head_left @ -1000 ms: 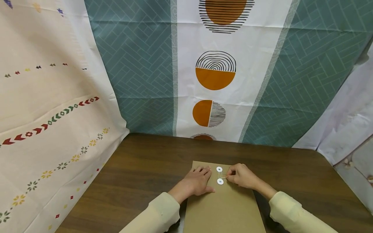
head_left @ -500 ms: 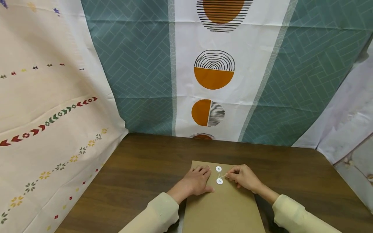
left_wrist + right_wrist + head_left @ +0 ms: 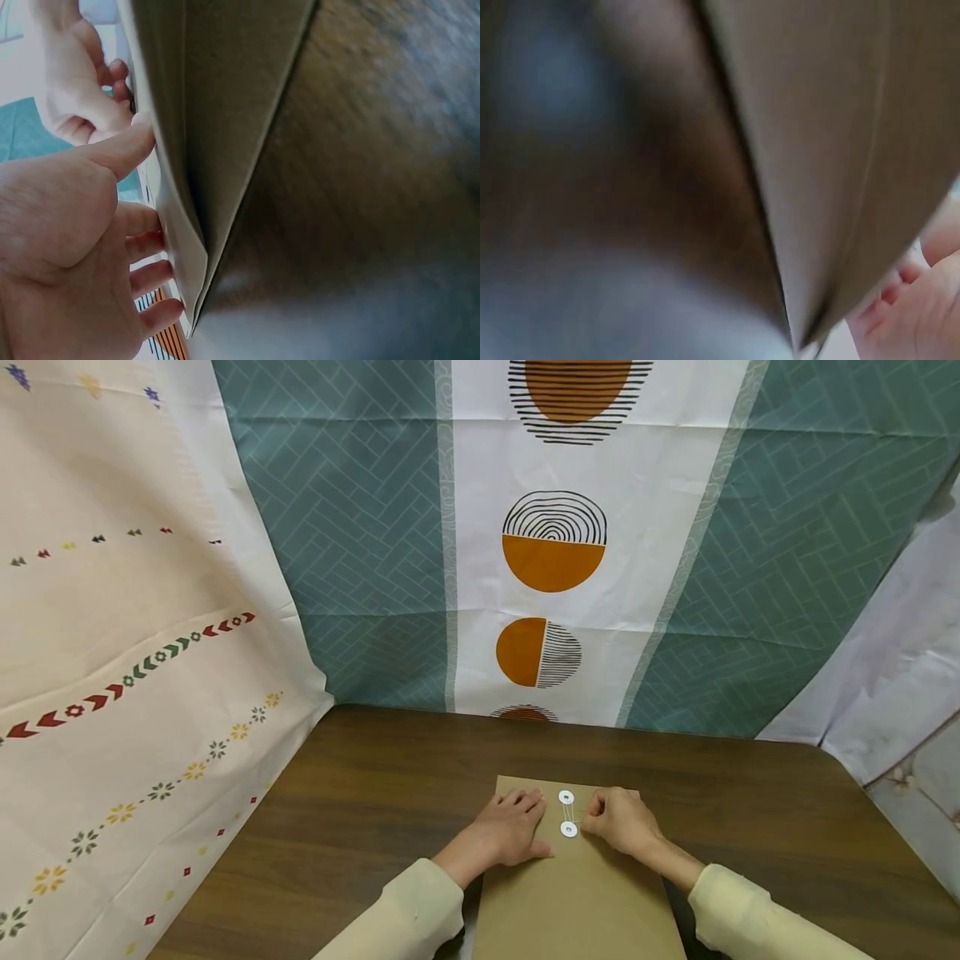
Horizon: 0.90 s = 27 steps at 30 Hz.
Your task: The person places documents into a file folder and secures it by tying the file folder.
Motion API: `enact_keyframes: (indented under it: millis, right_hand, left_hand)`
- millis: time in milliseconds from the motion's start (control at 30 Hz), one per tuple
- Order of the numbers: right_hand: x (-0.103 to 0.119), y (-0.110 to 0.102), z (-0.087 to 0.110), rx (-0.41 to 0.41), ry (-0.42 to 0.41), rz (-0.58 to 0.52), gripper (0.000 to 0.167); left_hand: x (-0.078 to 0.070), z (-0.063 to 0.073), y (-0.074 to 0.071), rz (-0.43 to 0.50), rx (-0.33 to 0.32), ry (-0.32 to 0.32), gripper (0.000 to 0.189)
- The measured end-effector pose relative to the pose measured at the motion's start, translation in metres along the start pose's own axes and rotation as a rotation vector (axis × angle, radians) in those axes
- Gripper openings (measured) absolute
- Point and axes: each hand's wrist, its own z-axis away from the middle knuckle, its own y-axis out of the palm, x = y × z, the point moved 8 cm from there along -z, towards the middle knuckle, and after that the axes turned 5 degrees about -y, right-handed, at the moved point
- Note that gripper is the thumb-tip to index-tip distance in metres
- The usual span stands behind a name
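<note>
A brown string-tie envelope (image 3: 573,902) lies in front of me in the head view. Near its top end sit two white paper buttons, an upper button (image 3: 566,797) and a lower button (image 3: 569,830), with thin pale string (image 3: 567,813) strung between them. My left hand (image 3: 512,828) rests flat on the envelope left of the buttons, fingers spread. Just right of the buttons, my right hand (image 3: 621,821) pinches the string's loose end between thumb and fingers. From the left wrist, the envelope's side (image 3: 225,90) shows bulging, with the left hand's fingertips on its face.
The envelope lies on a dark brown wooden table (image 3: 375,793). A teal and white patterned curtain (image 3: 375,568) hangs behind the table's far edge. Cream embroidered cloth (image 3: 150,693) hangs along the left side, and pale floral cloth (image 3: 900,677) along the right.
My right hand shifts slightly right, then back toward the buttons and a little nearer me, turning at the wrist as it keeps the string. The left hand stays in place.
</note>
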Motion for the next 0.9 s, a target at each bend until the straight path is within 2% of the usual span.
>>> enact_keyframes:
  millis: [100, 200, 333, 567, 700, 900]
  right_hand:
    - [0.013, -0.004, 0.005, 0.028, -0.175, 0.098, 0.027]
    - [0.025, -0.005, 0.013, 0.061, -0.350, 0.145, 0.032]
    - [0.031, -0.003, 0.020, 0.097, -0.470, 0.140, 0.033]
    - [0.035, 0.001, 0.029, 0.129, -0.542, 0.097, 0.025]
    - [0.038, 0.002, 0.033, 0.129, -0.538, 0.107, 0.020]
    - [0.041, 0.005, 0.034, 0.132, -0.516, 0.097, 0.016]
  left_hand:
    - [0.000, -0.002, 0.003, -0.010, -0.006, -0.001, 0.078]
    - [-0.001, -0.003, 0.003, -0.012, -0.009, -0.007, 0.078]
    - [-0.001, -0.001, 0.000, -0.003, 0.010, -0.021, 0.078]
    - [-0.002, 0.002, -0.003, 0.008, 0.013, -0.031, 0.077]
    - [-0.002, -0.001, 0.001, 0.006, 0.001, -0.027, 0.078]
    - [-0.005, 0.006, -0.009, 0.012, 0.007, -0.024, 0.076]
